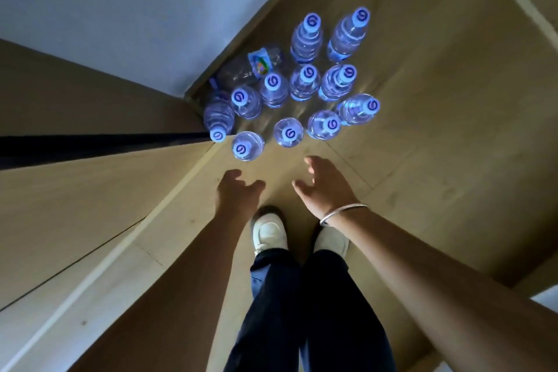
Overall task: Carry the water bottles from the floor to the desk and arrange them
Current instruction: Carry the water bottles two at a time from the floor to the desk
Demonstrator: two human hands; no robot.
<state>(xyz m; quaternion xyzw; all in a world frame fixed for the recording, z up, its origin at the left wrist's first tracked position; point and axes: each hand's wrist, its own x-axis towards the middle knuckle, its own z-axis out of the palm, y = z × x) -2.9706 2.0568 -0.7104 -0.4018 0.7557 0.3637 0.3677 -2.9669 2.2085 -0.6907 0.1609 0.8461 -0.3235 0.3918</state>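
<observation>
Hands reach down empty, the left hand [238,190] and right hand [324,183] both with fingers spread loose, just short of the clear plastic water bottles with white caps [290,90] standing clustered on the tan floor [422,130] in the far corner. Best to grip the nearest bottles by the body, one per hand. The desk is not identifiable; a crumpled bottle [253,65] behind is dim.

The tan tiled floor [422,130] bears a cluster of capped water bottles [305,81] and two white shoes [268,232].
</observation>
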